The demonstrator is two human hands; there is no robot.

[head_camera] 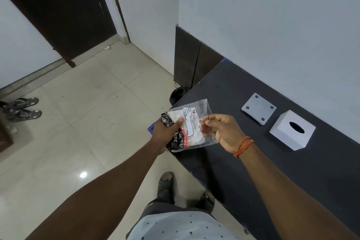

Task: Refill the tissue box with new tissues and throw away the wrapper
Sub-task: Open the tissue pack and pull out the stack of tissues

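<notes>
Gripping wrapper (191, 126) between both hands, long axis running near-left to far-right.

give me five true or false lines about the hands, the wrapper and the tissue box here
1. Both hands hold the wrapper. True: the left hand has it in its grip and the right hand pinches its edge.
2. The tissue box lies on the floor. False: it stands on the dark table.
3. A white square plate lies beside the box. True.
4. The right wrist is bare. False: it wears an orange thread.
5. Tissue sticks out of the box slot. False: the slot looks dark and empty.
</notes>
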